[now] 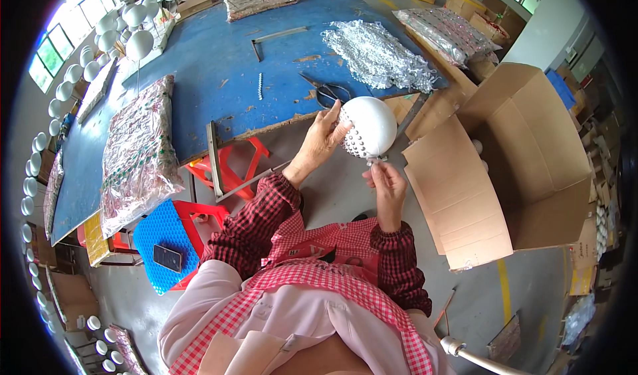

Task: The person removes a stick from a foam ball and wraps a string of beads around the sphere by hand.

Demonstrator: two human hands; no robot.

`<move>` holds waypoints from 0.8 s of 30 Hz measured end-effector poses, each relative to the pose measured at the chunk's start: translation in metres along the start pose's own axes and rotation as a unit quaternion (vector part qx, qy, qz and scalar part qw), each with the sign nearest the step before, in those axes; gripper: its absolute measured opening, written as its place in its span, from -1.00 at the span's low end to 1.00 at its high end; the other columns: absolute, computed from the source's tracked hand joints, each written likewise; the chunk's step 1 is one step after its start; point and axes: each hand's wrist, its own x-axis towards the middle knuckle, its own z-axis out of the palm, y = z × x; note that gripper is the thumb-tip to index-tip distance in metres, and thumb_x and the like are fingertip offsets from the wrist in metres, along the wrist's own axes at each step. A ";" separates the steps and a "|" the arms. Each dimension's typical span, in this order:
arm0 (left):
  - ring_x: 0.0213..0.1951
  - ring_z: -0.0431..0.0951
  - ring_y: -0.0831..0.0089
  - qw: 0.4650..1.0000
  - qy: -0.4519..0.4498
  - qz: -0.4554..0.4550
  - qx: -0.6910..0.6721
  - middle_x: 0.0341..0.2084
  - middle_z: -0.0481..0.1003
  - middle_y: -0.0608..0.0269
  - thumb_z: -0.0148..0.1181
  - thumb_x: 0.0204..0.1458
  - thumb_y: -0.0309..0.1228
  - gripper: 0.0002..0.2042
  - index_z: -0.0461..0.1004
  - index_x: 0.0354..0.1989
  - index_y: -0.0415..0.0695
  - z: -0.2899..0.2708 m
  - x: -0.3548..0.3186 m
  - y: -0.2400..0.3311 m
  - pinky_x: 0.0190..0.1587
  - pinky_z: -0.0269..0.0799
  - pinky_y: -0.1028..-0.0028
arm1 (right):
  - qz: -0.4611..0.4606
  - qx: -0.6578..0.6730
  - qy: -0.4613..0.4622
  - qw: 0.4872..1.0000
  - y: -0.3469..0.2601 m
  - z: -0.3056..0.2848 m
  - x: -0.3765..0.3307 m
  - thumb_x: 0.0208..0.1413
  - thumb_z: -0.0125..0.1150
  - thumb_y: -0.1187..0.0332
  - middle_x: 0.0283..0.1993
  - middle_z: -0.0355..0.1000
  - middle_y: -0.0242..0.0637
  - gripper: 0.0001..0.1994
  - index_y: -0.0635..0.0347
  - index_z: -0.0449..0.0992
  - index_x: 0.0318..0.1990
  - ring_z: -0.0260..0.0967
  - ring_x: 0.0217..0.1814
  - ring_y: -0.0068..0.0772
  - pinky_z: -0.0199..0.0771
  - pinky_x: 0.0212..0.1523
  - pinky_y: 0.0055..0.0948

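A white ball is above the table's near edge, its lower left side covered with rows of silvery beads. My left hand grips it from the left, thumb and fingers against the beaded side. Just below the ball, my right hand pinches a small silvery end, apparently of a bead strand, between thumb and fingertips. Behind the ball on the table lie black-handled scissors. A heap of silvery-white bead strands sits farther back, and a short beaded strip is to the left.
The worn blue table spans the far side. A large open cardboard box stands at my right. On the left are plastic-wrapped packs, white balls on rods, and a blue-topped red stool bearing a phone.
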 end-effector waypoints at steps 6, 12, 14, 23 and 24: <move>-0.29 0.45 0.25 0.999 0.030 0.022 0.025 -0.19 0.33 -0.13 0.12 0.00 -0.08 -0.33 0.13 0.16 -0.34 0.007 -0.003 0.003 -0.23 0.39 0.40 | -0.020 -0.001 0.051 0.999 -0.007 0.008 -0.001 0.08 0.13 0.38 -0.48 0.41 -0.41 -0.83 0.36 0.49 -0.33 0.27 -0.48 -0.69 0.27 -0.48 -0.66; -0.30 0.50 0.27 0.998 0.046 -0.007 0.041 -0.24 0.40 -0.09 0.14 -0.02 -0.06 -0.33 0.17 0.14 -0.33 0.006 0.001 -0.011 -0.26 0.40 0.45 | -0.250 -0.189 0.084 0.946 -0.014 0.020 -0.005 -0.05 0.22 0.54 -0.55 0.36 -0.34 -0.94 0.30 0.49 -0.38 0.25 -0.57 -0.56 0.26 -0.52 -0.59; -0.29 0.51 0.25 0.998 0.044 -0.030 -0.029 -0.24 0.42 -0.09 0.12 -0.01 -0.05 -0.35 0.19 0.12 -0.33 0.008 0.003 -0.012 -0.25 0.40 0.45 | -0.290 -0.239 0.078 0.924 -0.011 0.021 -0.003 -0.11 0.22 0.58 -0.54 0.33 -0.26 -0.90 0.26 0.48 -0.39 0.27 -0.55 -0.38 0.30 -0.49 -0.49; -0.17 0.47 0.39 0.994 0.001 -0.062 -0.091 -0.17 0.44 -0.07 0.07 0.04 -0.06 -0.33 0.11 0.16 -0.36 0.000 0.011 -0.034 -0.20 0.37 0.50 | -0.250 -0.386 0.166 0.872 0.045 0.015 0.008 0.02 0.08 0.44 -0.47 0.39 -0.17 -0.95 0.20 0.37 -0.38 0.36 -0.40 -0.11 0.31 -0.42 -0.21; -0.18 0.46 0.45 0.997 -0.002 -0.035 -0.065 -0.17 0.44 -0.03 0.08 0.05 -0.07 -0.32 0.07 0.18 -0.36 0.000 0.011 -0.041 -0.22 0.37 0.53 | -0.249 -0.386 0.165 0.872 0.054 0.010 0.008 0.02 0.08 0.44 -0.47 0.39 -0.17 -0.95 0.20 0.37 -0.38 0.36 -0.40 -0.11 0.31 -0.42 -0.21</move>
